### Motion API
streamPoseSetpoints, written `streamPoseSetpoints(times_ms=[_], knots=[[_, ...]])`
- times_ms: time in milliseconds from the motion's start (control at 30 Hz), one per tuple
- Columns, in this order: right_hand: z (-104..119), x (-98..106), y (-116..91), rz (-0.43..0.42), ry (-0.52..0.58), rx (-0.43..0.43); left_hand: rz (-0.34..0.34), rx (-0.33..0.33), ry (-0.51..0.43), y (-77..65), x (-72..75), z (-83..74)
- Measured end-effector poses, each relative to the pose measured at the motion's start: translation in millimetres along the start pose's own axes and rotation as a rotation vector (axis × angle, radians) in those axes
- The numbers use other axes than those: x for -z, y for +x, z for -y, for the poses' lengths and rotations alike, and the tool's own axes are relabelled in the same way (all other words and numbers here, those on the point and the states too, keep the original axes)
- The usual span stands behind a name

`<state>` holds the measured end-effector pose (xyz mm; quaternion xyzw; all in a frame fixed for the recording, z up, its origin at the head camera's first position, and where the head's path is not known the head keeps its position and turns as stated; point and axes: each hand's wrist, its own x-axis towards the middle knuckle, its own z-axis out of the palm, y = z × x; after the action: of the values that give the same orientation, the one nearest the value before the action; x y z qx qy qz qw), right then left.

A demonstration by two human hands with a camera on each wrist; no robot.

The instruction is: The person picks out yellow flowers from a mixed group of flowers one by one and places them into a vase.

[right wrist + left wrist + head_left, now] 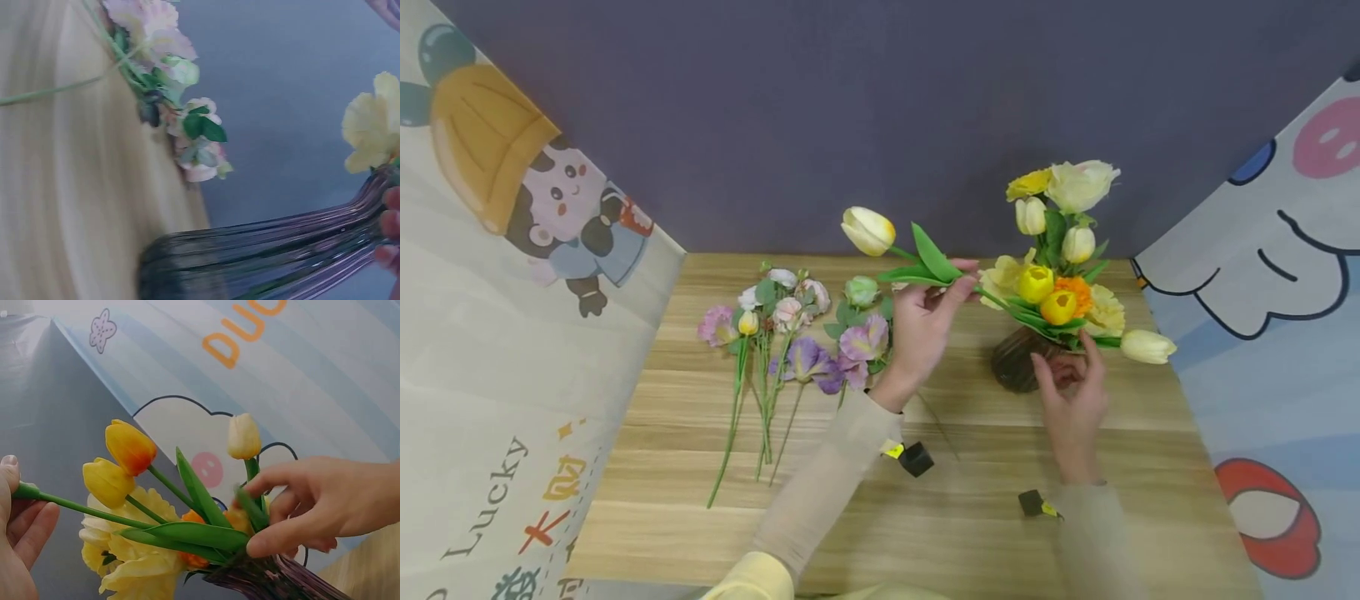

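My left hand [921,329] pinches a white-and-yellow tulip [868,231] by the stem, just below its green leaves, with the bloom pointing left. In the left wrist view its stem [94,510] runs from that hand to the flowers at the vase mouth. A ribbed, dark glass vase [1018,367] stands tilted, filled with yellow, orange and white flowers. My right hand [1075,408] is at the vase mouth, thumb and index finger apart, beside the leaves of a white tulip [1147,347] that leans right. In the right wrist view, its fingertips [389,222] are close to the vase neck.
Several loose stems lie on the left of the wooden table [655,467]: purple flowers [808,360], pink roses [788,312] and a small yellow tulip [748,323]. Two black cubes [916,459] with yellow tags appear near the wrists. A dark wall [775,125] rises behind.
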<state>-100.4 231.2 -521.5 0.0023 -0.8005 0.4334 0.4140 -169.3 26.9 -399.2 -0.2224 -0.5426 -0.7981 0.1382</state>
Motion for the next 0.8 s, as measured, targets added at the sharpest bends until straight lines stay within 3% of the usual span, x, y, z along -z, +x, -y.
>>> streamPoseSetpoints(times_ms=[67, 367, 633, 800], knots=[[4, 2, 7, 0.063, -0.067, 0.019, -0.002, 0.001, -0.004, 0.1, 0.2, -0.4], [10, 10, 37, 0.116, -0.211, 0.175, 0.016, -0.022, -0.015, -0.1, 0.6, -1.6], [11, 14, 43, 0.193, -0.299, 0.203, 0.016, -0.038, 0.041, 3.1, 2.1, -3.1], [15, 11, 45, 0.174, -0.296, 0.21, -0.003, -0.031, 0.042, 6.9, 2.5, -6.9]])
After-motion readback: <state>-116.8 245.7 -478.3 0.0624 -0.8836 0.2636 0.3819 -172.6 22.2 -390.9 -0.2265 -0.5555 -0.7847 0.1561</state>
